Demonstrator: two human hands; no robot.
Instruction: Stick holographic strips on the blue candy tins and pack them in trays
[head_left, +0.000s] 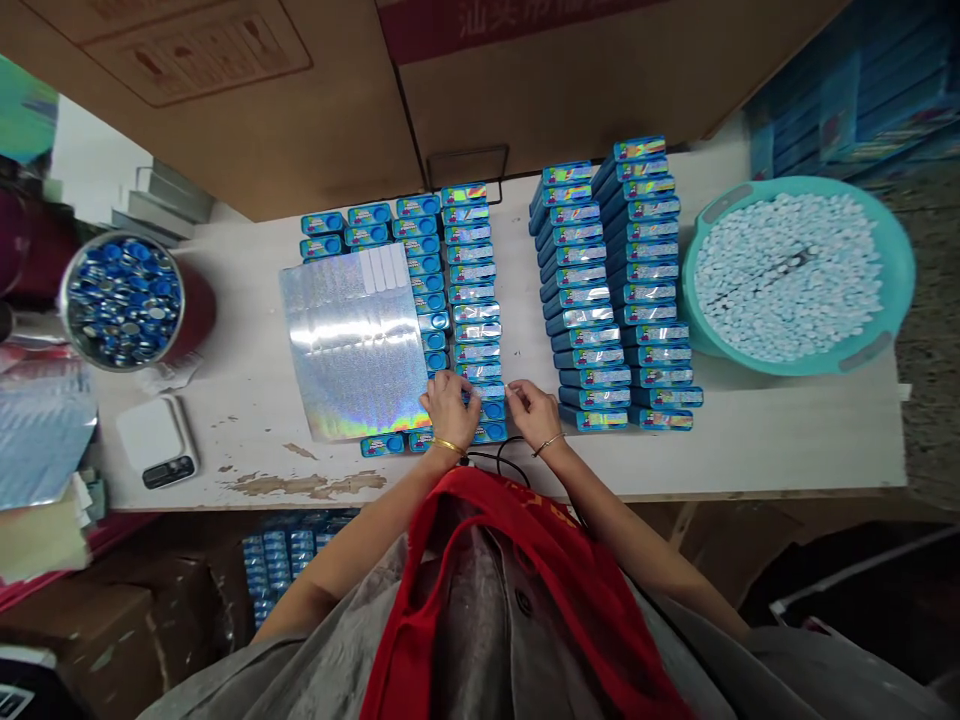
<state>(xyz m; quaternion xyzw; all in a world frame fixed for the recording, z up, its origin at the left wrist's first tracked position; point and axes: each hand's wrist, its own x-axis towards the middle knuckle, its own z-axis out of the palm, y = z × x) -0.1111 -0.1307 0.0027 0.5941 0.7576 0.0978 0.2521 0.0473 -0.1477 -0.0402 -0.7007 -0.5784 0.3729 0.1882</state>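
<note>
In the head view, my left hand (450, 410) is closed, its thumb and finger pinched at the left end of a shiny sticker (491, 391). My right hand (534, 412) pinches at the other end. Between them the sticker lies across the end of a small blue box in the column of boxes (475, 312). Most ends in this column bear a shiny strip, while the blue boxes (425, 244) just left show round recesses. A silvery holographic sticker sheet (356, 345) rests over some boxes, partly under my left wrist's side.
Two columns of blue boxes (585, 270) stand right of my hands. Farther right is a turquoise basin (896, 260) of small pale pieces. A metal pot (199, 305) of blue-silver pieces and a white scale (154, 435) sit left. Cardboard boxes (525, 110) line the back.
</note>
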